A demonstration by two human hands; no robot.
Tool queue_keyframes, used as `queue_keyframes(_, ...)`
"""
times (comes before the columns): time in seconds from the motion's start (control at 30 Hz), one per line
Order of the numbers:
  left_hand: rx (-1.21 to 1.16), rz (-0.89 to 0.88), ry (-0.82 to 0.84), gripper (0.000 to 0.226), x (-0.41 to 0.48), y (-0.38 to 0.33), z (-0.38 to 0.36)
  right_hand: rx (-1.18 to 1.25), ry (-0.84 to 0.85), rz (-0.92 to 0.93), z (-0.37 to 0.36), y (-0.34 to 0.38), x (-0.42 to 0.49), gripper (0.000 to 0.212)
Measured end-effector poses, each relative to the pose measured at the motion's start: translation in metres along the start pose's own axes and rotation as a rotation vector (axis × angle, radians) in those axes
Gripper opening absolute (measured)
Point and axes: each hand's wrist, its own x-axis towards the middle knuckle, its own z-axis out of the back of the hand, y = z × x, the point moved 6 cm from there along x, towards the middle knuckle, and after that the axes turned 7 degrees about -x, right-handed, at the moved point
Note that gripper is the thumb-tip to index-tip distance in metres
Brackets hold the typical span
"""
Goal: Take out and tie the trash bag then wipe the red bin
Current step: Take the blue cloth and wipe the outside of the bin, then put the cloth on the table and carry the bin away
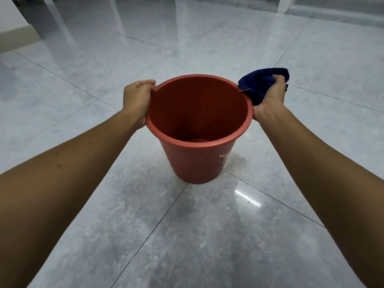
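Note:
The red bin (197, 161) stands upright on the tiled floor, with no bag inside, its dark inside and bottom in plain sight. White print shows on its right side. My left hand (136, 99) grips the rim on the left. My right hand (272, 95) is at the rim's right side and holds a bunched dark blue cloth (259, 82), which touches the outside of the rim. No trash bag is in view.
Glossy grey floor tiles (207, 225) spread all around the bin, with a light glare spot to its lower right. White furniture legs (283, 5) stand at the far back, and a wall base (14, 38) runs at the far left.

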Motion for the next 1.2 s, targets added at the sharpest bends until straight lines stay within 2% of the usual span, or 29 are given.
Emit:
queue_keyframes(0.07,0.116,-0.021,-0.012,0.031,0.0,0.006,0.003,-0.018,-0.014,0.007,0.002,0.0,-0.001,0.019)
queue_keyframes(0.17,0.247,-0.044,0.066,0.035,-0.004,0.007,0.0,-0.026,-0.023,0.011,0.009,0.0,-0.001,0.017)
queue_keyframes(0.27,0.212,-0.001,0.16,0.039,-0.009,0.008,-0.003,-0.033,-0.03,0.011,0.013,-0.001,-0.007,0.013)
queue_keyframes(0.4,0.194,0.046,0.191,0.041,-0.014,0.009,-0.004,-0.082,-0.04,0.018,0.016,0.002,-0.013,0.015)
queue_keyframes(0.47,0.312,-0.026,0.176,0.044,-0.012,0.0,-0.007,-0.13,-0.042,0.068,0.018,0.01,-0.012,0.029)
queue_keyframes(0.53,0.451,-0.205,0.143,0.042,-0.016,-0.021,-0.015,-0.252,-0.057,0.192,0.019,0.032,-0.01,0.045)
queue_keyframes(0.6,0.381,-0.384,0.157,0.035,-0.032,-0.05,-0.033,-0.385,-0.028,0.287,0.01,0.06,-0.013,0.043)
queue_keyframes(0.63,0.286,-0.403,0.192,0.03,-0.039,-0.066,-0.046,-0.43,0.015,0.298,-0.002,0.075,-0.021,0.038)
queue_keyframes(0.67,0.189,-0.367,0.249,0.026,-0.047,-0.08,-0.06,-0.447,0.061,0.278,-0.019,0.086,-0.034,0.033)
queue_keyframes(0.73,0.059,-0.181,0.379,0.021,-0.066,-0.106,-0.092,-0.492,0.143,0.2,-0.057,0.103,-0.067,0.027)
queue_keyframes(0.8,-0.012,0.051,0.504,0.027,-0.09,-0.139,-0.125,-0.599,0.224,0.153,-0.096,0.119,-0.105,0.033)
queue_keyframes(0.87,-0.054,0.214,0.548,0.031,-0.11,-0.186,-0.148,-0.761,0.287,0.123,-0.134,0.143,-0.143,0.037)
queue_keyframes(1.0,0.028,0.305,0.533,0.034,-0.139,-0.298,-0.164,-1.013,0.34,0.12,-0.198,0.21,-0.216,0.025)
queue_keyframes(1.13,0.165,0.363,0.482,0.039,-0.167,-0.405,-0.173,-1.119,0.36,0.076,-0.246,0.276,-0.281,0.027)
queue_keyframes(1.2,0.199,0.396,0.437,0.045,-0.183,-0.452,-0.178,-1.135,0.293,0.075,-0.263,0.312,-0.312,0.032)
